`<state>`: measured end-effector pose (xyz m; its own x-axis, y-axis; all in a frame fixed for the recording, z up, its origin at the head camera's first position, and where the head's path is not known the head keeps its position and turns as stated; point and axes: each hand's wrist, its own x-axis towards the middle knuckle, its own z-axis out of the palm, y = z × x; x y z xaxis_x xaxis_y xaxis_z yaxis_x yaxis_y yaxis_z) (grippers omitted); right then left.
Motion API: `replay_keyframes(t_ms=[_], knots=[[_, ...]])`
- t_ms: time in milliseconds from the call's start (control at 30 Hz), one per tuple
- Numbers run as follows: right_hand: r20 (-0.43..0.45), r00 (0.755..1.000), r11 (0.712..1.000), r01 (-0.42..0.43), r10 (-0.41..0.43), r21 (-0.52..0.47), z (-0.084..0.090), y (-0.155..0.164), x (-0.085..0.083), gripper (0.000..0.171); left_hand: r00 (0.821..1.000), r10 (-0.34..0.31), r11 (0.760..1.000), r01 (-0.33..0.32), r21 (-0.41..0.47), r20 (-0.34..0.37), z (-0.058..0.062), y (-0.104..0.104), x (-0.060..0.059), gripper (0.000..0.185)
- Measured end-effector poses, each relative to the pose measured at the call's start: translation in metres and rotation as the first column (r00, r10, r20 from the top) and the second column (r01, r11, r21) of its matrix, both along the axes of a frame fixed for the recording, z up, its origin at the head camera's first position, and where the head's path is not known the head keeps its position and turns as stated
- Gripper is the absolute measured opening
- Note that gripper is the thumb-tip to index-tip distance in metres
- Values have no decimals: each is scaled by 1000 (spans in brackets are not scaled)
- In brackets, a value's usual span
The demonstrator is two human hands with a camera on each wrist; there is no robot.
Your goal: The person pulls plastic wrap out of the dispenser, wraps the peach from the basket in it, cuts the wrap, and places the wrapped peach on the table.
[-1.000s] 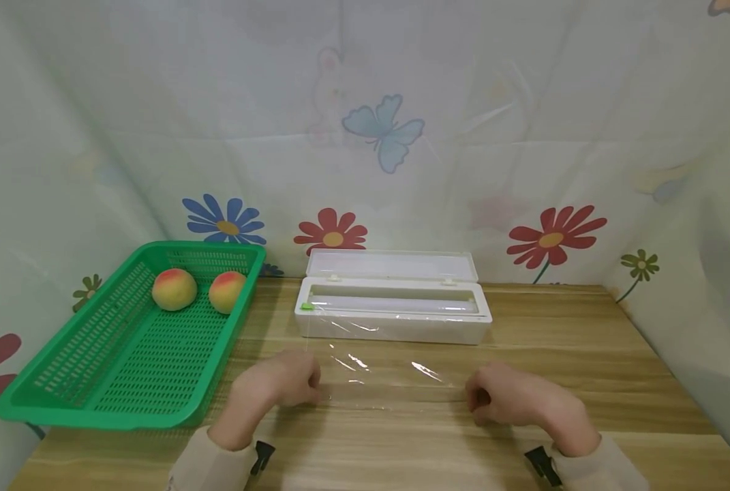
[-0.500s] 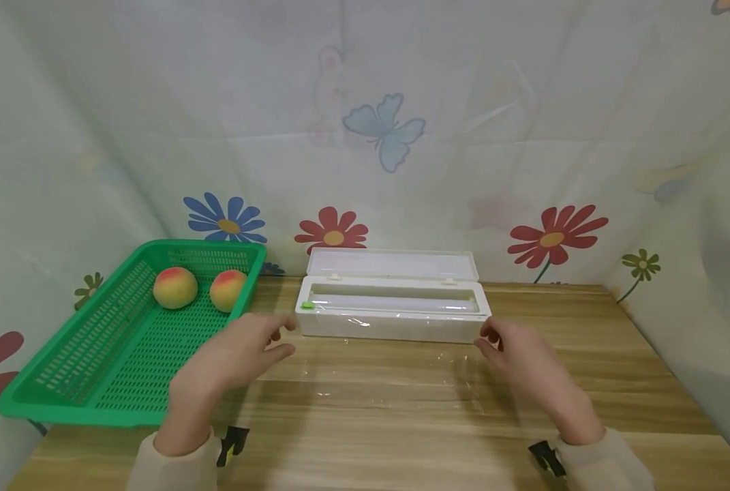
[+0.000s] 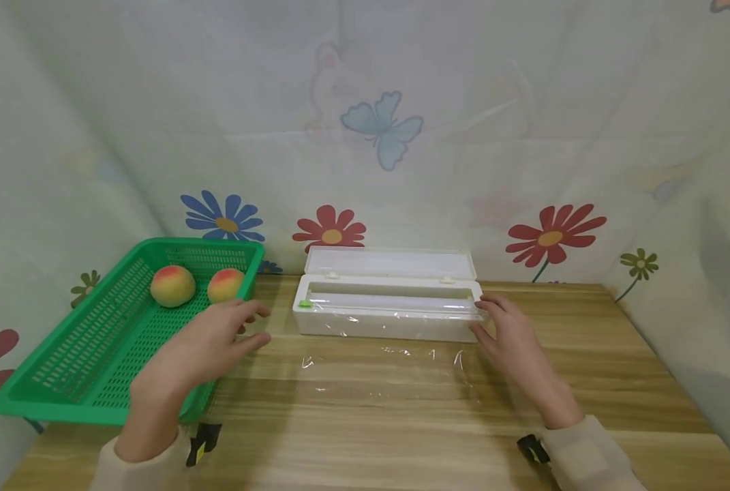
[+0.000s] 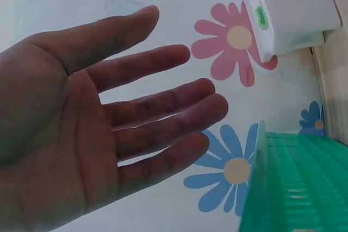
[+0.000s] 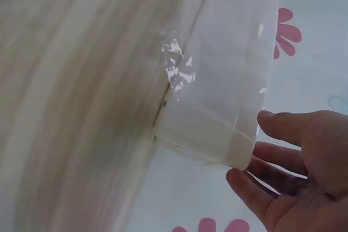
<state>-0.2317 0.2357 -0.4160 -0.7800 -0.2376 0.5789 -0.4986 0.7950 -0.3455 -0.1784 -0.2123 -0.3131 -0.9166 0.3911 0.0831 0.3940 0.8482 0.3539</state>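
Note:
A white cling film dispenser [image 3: 389, 327] sits at the back middle of the wooden table, its clear lid [image 3: 389, 263] raised and a roll [image 3: 389, 302] inside. A green slider [image 3: 305, 304] is at its left end. Clear cling film [image 3: 383, 372] runs from its front onto the table. My right hand [image 3: 518, 348] is at the dispenser's right end, fingers by the top corner and thumb by the front; the right wrist view shows them spread, not wrapped round it. My left hand [image 3: 202, 344] hovers by the basket's right side, fingers spread, holding nothing.
A green plastic basket [image 3: 52, 411] stands on the left, with one peach [image 3: 172, 286] and another peach [image 3: 225, 284] at its far end. A flower-print curtain [image 3: 450, 191] hangs behind and at both sides of the wooden table [image 3: 401, 450].
Both hands have let go of the film's near edge, which now lies on the table. The left hand has moved left towards the basket; the right has moved forward to the dispenser's right end.

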Motion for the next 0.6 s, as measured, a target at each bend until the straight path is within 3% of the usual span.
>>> replay_keyframes(t_ms=[167,333,600], knots=[[-21,1000,1000,-11,12,14,-5,1,-4,26,1000,-31,998,31,-58,-4,13,-11,-1,37],[29,1000,1000,5,-5,11,-3,1,-4,21,999,-32,991,31,-128,-3,32,-25,-7,42],[69,997,999,28,-29,20,2,2,-3,14,999,7,990,0,-141,45,48,-35,-29,50]])
